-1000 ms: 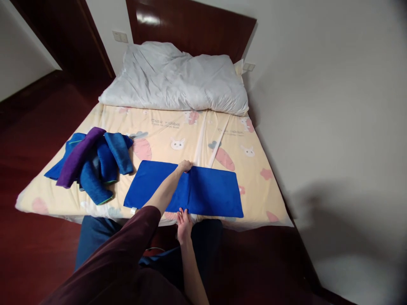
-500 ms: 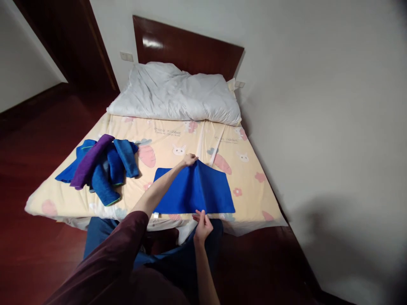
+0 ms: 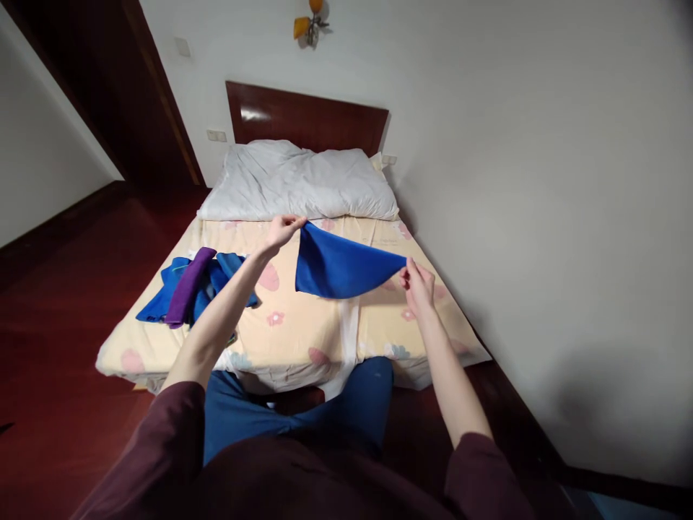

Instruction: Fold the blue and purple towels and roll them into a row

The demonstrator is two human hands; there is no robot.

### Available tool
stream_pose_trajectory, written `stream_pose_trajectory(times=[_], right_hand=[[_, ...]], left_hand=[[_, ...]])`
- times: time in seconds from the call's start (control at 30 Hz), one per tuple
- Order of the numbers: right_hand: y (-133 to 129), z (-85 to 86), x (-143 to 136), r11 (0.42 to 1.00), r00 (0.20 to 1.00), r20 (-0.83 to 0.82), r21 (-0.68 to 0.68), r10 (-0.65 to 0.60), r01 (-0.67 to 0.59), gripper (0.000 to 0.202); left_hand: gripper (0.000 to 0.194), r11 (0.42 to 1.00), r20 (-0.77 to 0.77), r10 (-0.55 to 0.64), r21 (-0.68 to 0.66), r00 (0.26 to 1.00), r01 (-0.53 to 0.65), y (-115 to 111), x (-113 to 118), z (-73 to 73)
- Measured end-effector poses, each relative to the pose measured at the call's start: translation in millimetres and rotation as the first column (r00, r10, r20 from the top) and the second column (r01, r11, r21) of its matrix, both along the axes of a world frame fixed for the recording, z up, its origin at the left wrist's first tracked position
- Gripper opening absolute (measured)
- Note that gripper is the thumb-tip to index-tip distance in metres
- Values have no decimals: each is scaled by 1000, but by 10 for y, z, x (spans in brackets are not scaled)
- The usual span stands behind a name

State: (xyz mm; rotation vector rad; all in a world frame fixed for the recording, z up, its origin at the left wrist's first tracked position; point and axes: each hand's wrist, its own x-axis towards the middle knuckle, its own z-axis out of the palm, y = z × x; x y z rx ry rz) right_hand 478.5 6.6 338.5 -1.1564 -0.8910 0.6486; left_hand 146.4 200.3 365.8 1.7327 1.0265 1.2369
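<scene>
A blue cloth (image 3: 346,266) is stretched in the air above the bed, between my two hands. My left hand (image 3: 284,231) pinches its upper left corner. At the right, my right hand (image 3: 419,284) grips the opposite corner, a little lower. The cloth hangs with a slack, curved lower edge. To the left on the bed lies a heap of blue cloths (image 3: 162,296), some of them rolled. A purple rolled cloth (image 3: 190,287) rests on top of the heap. My left forearm hides part of the heap.
The bed (image 3: 286,336) has a cream sheet printed with carrots, flowers and rabbits. A white quilt (image 3: 303,180) lies folded by the dark wooden headboard (image 3: 308,112). A wall runs close along the bed's right side. Dark red floor (image 3: 59,347) shows at the left.
The blue cloth was lying on the bed with its middle pulled up; now it is lifted off. My right hand has moved right and up onto a corner, my left hand up and left.
</scene>
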Motion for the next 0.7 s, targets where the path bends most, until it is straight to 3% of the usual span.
stream_pose_trajectory(times=[0.1,0.23,0.4,0.7], right_hand=[[148,331,-116,997,996,-67,-27,65,-67,55],[183,561,-311,990,989,-95,-75,111,-118,52],[56,626,-495,983,981,-132,-97,142,-155,45],[-216,593,-609,943,961,-198,-231,193,-237,46]], left_hand=[[52,999,41,44,4,998,-45,-175,-256,225],[48,986,126,144,-101,981,-132,-401,-553,363],[51,950,162,234,-246,958,-191,-628,-839,348],[51,947,80,138,-304,987,-108,-940,-1189,182]])
